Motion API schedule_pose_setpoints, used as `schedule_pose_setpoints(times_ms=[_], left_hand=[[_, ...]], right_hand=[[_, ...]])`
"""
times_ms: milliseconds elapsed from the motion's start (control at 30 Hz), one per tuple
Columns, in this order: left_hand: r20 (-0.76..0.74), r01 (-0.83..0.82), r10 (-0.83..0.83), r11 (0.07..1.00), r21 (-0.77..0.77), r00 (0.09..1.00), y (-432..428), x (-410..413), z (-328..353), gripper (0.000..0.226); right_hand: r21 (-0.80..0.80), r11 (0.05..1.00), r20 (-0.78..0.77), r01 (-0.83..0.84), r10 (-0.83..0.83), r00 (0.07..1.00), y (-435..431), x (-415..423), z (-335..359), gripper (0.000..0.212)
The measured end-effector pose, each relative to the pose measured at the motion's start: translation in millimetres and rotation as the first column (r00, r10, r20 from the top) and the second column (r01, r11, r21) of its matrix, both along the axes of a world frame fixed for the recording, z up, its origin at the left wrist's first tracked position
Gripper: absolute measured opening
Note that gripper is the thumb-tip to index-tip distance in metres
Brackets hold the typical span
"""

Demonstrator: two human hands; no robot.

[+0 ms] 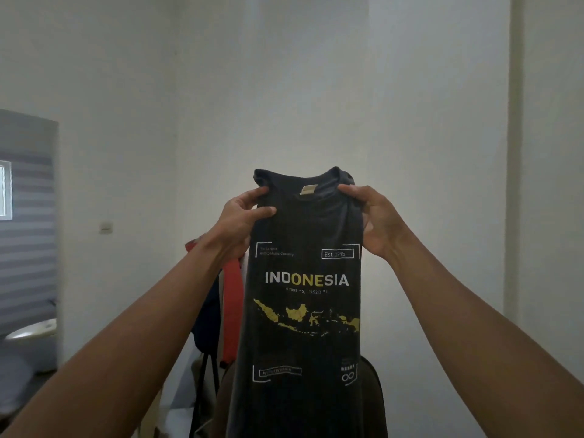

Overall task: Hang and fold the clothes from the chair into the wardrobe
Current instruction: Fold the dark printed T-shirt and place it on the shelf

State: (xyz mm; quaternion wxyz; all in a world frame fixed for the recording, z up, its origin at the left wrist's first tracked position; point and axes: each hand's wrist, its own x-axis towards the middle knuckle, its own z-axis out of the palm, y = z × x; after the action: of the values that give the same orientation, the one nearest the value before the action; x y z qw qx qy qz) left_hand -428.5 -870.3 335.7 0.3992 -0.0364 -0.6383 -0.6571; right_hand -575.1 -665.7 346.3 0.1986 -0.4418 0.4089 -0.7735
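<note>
Both hands, left hand (245, 213) and right hand (374, 216), are gripping the black T-shirt (303, 311) between them by its shoulders; loosening either grip risks dropping it.

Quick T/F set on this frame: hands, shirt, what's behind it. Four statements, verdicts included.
1. The left hand and right hand both grip the black T-shirt near its collar. True.
2. The shirt's print faces away from the camera. False: the INDONESIA lettering and the yellow map face the camera.
3. A red garment hangs behind the shirt, on its left side. True.
4. The shirt lies folded on the chair. False: it is held up in the air and hangs at full length in front of the chair.
</note>
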Motion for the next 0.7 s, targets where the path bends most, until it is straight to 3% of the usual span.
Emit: schedule_pose_setpoints(times_ms=[133, 300, 533, 700], left_hand=[[0.024, 0.040, -0.041, 0.999, 0.024, 0.999, 9, -2, -25, 0.047], [0.091, 0.073, -0.079, 0.995, 0.063, 0.993, 19, -4, -66, 0.059], [0.192, 0.065, -0.090, 0.989, 0.133, 0.977, 30, -11, -139, 0.048], [0.215, 0.071, -0.106, 0.983, 0.167, 0.971, 52, 8, -192, 0.053]], right_hand=[[0.011, 1.000, 0.027, -0.025, 0.025, 0.999, 5, 2, -19, 0.029], [0.102, 0.995, 0.118, -0.022, 0.010, 0.993, 1, -12, -62, 0.042], [0.238, 0.969, 0.256, -0.065, 0.002, 0.967, 5, -19, -134, 0.054], [0.277, 0.958, 0.305, -0.073, -0.016, 0.952, 25, 3, -181, 0.048]])
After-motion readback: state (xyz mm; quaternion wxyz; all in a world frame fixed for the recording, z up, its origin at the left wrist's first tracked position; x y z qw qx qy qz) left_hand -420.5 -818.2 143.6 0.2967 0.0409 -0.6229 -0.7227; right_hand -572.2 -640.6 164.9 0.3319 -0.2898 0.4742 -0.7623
